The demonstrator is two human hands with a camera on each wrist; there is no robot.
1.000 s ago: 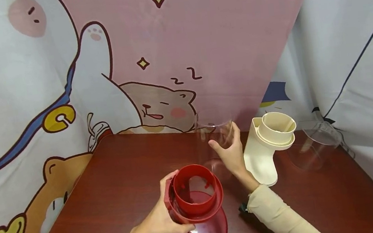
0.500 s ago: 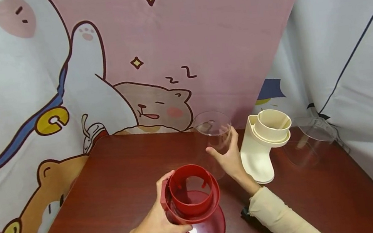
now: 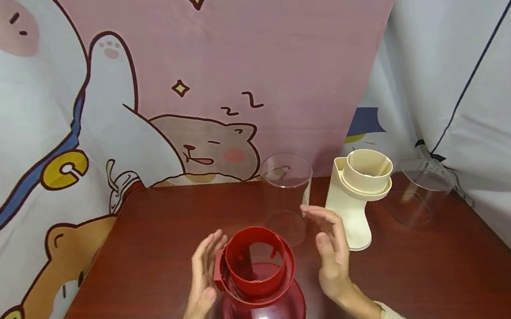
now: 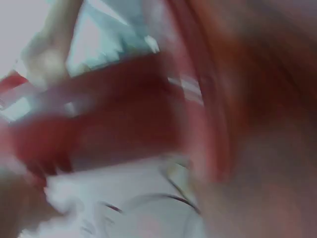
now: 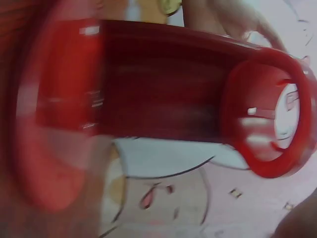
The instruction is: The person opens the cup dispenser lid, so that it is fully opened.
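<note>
A red plastic stand (image 3: 256,282), with a ring-shaped top and a round base, stands upright on the table in front of me. My left hand (image 3: 199,288) is just to its left, fingers extended; whether they touch it I cannot tell. On the other side, my right hand (image 3: 334,256) is held apart from the stand with nothing in its grasp. Behind the stand rises a clear cylinder (image 3: 287,198), its near right side close to my right fingertips. In the right wrist view, the stand's column (image 5: 163,84) and open ring fill much of the picture. The left wrist view is blurred.
A cream stand (image 3: 351,222) of similar shape stands to the right of the clear cylinder. Farther right is another clear container (image 3: 415,198) near the table's edge. Printed cloth (image 3: 291,59) hangs behind the brown table (image 3: 167,255).
My right hand has let go of the clear cylinder and come nearer to me. My left hand has released the red stand and straightened its fingers. The head view has turned slightly right.
</note>
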